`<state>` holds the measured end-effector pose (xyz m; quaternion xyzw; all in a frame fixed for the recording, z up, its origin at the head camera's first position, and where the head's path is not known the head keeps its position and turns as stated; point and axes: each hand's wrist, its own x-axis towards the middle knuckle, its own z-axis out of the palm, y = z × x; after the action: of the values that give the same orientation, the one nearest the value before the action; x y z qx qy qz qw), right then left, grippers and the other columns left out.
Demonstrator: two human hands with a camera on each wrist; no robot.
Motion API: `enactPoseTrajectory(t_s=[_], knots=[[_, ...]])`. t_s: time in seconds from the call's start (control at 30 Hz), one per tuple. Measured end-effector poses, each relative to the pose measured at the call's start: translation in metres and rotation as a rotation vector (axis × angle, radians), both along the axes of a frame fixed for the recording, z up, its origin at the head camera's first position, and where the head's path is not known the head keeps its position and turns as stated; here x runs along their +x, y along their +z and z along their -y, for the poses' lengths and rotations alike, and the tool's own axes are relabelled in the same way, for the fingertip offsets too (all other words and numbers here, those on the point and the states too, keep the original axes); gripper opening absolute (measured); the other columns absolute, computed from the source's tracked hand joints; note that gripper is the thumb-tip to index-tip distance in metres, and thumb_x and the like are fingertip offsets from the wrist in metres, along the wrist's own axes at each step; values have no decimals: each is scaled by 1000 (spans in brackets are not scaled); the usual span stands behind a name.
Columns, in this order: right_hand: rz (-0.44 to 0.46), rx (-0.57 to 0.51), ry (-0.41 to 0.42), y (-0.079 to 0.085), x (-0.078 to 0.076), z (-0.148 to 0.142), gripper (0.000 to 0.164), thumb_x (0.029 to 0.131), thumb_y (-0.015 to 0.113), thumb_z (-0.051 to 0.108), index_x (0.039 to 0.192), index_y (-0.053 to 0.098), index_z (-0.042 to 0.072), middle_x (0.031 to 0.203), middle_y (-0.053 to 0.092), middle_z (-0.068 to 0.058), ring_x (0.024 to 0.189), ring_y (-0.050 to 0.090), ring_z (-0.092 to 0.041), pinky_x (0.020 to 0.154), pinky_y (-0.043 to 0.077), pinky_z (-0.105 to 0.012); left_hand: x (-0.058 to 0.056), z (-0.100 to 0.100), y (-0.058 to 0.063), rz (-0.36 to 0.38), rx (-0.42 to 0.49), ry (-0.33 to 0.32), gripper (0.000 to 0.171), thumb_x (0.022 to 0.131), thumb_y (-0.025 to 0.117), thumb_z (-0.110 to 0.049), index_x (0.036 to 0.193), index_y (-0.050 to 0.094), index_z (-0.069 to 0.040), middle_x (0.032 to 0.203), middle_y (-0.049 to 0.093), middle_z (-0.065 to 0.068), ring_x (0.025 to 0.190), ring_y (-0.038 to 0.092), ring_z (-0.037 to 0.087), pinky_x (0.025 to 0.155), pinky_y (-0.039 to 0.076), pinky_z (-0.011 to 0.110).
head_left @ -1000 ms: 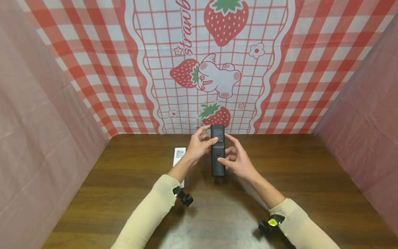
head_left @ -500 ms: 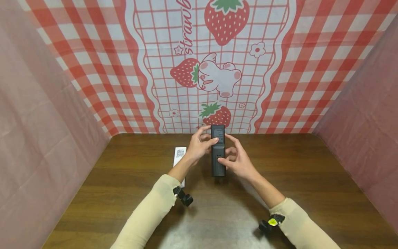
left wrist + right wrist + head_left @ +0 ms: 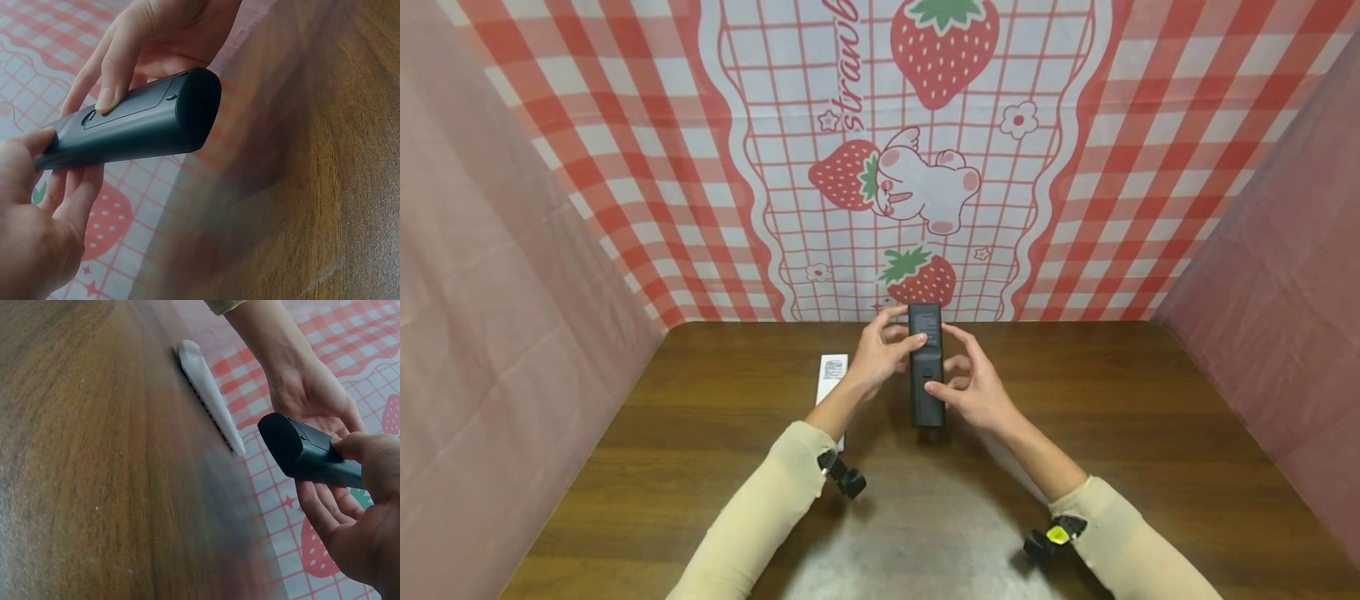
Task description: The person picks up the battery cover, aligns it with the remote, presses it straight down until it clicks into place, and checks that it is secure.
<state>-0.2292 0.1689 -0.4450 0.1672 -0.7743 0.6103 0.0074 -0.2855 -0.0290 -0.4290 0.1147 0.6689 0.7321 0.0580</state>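
A black remote control (image 3: 927, 408) is held up over the table with its back toward the head camera. A small printed label shows on its upper half, and the battery cover (image 3: 140, 112) with its latch is on the lower half. My left hand (image 3: 877, 354) grips the upper part, thumb across the back and fingers along the side and underneath. Lower down, my right hand (image 3: 981, 392) holds the other side, its thumb pressing on the battery cover right by the latch. The cover lies flush in the casing. The button side is hidden.
On the wooden table (image 3: 737, 500), a white remote control (image 3: 209, 394) lies face down left of the black one, partly covered by my left forearm in the head view. A strawberry-print cloth (image 3: 925, 167) hangs at the back, with pink cloths (image 3: 1262, 333) on both sides.
Both hands keep the same grip on the black remote control, which sits very slightly lower in the head view. The white one has not moved.
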Motion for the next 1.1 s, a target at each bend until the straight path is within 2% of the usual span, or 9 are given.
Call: enactPoseTrajectory(t_s=[0.27, 0.5, 0.77, 0.93, 1.1], knots=[[-5, 23, -7, 0, 0, -1, 93, 98, 80, -8, 175, 29, 9, 111, 70, -35, 68, 74, -12, 63, 70, -40, 0, 0, -1, 6, -14, 12, 62, 106, 75, -6, 164, 52, -6, 123, 77, 23, 80, 74, 12, 75, 73, 33], [2, 23, -11, 3, 0, -3, 92, 99, 79, -7, 175, 31, 9, 111, 72, -34, 72, 77, -12, 66, 72, -41, 0, 0, 2, -5, -32, 22, 64, 106, 76, -7, 165, 52, -6, 122, 76, 22, 80, 73, 12, 75, 73, 33], [8, 16, -16, 3, 0, -2, 91, 99, 79, -7, 176, 32, 9, 111, 72, -32, 71, 76, -9, 65, 71, -39, 2, 2, 4, 6, -57, 17, 66, 107, 76, -10, 167, 50, -8, 134, 75, 29, 86, 75, 14, 81, 75, 39], [13, 15, -22, 1, 1, -1, 91, 99, 79, -8, 175, 33, 8, 111, 73, -33, 72, 76, -10, 65, 71, -38, 1, 3, 1, 11, -80, 12, 67, 107, 76, -11, 168, 49, -8, 137, 74, 30, 88, 76, 15, 80, 75, 39], [21, 33, -33, 1, 1, -1, 91, 99, 79, -6, 176, 33, 11, 116, 70, -33, 74, 76, -11, 66, 71, -38, 0, 3, 0, 7, -84, 18, 66, 106, 76, -10, 167, 51, -7, 139, 73, 31, 82, 74, 13, 76, 75, 37]])
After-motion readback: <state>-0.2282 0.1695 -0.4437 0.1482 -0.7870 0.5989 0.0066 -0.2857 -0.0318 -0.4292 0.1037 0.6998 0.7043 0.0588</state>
